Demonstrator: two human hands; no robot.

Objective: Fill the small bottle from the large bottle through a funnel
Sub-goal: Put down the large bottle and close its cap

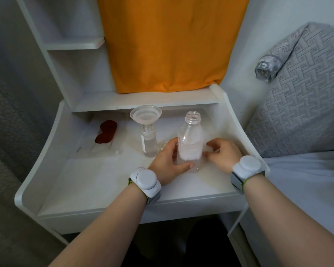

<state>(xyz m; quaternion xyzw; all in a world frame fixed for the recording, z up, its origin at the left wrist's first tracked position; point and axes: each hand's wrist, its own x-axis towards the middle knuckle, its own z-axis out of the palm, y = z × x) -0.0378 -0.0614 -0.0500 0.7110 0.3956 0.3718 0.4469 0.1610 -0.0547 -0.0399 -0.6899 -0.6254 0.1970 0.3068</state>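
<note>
Bedding (301,105) in a grey quilted pattern fills the right side of the room, and an orange cloth (168,45) hangs down the back wall to a narrow shelf (143,101). Below that shelf sits the white worktop (96,182), with raised curved sides. The person's two bare forearms reach in over its front edge, each wrist wearing a grey band with a round white unit (146,179).

The left hand (167,162) wraps the large bottle (191,135): thumb across the lower front, fingers round the far side, its grip closed on it. The bottle stands upright on the worktop, right of centre, with its mouth uncapped and a white label round its middle. The right hand (224,153) sits just beside the bottle's right flank, fingers curled, fingertips touching the label. Something pale shows between thumb and fingers, but I cannot tell whether that grip holds anything.

Just left of the large bottle, near but apart, the small bottle (149,143) stands upright with the clear funnel (145,114) seated in its neck. Further left, a dark red item (106,132) lies in a clear wrapper on the worktop.
</note>
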